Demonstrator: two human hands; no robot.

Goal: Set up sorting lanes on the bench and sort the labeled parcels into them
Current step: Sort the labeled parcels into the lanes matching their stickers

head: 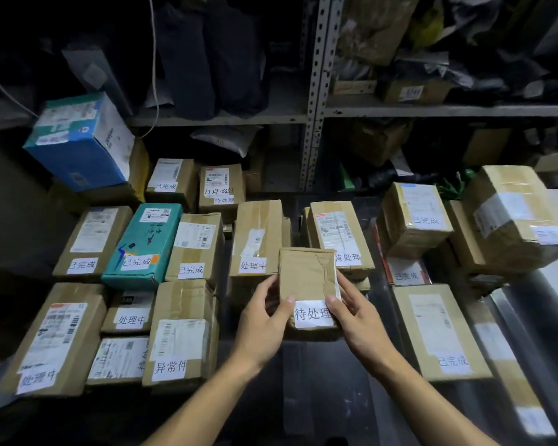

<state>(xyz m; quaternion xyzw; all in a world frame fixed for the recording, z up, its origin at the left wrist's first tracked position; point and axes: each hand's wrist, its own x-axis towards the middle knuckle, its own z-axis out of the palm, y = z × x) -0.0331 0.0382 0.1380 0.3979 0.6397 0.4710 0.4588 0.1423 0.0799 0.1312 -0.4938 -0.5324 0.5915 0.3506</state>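
Observation:
A small brown parcel (306, 278) with a white label reading 待处理 is held over the bench's middle. My left hand (264, 320) grips its left side, thumb on the top face. My right hand (351, 313) grips its right side, thumb by the label. Just behind it lie a cardboard parcel labeled 处理中 (256, 236) and one labeled 待处理 (335, 233). Left of my hands, several labeled parcels lie in rows, among them a teal one marked 已完成 (142, 246) and a box marked 异常件 (181, 333).
To the right sit more boxes marked 已完成 (438, 329), with a stack of taped boxes (512, 217) behind. A blue carton (81, 140) leans at the back left. Metal shelving (316, 91) full of dark bags rises behind the bench. The dark bench surface (313, 381) shows below my forearms.

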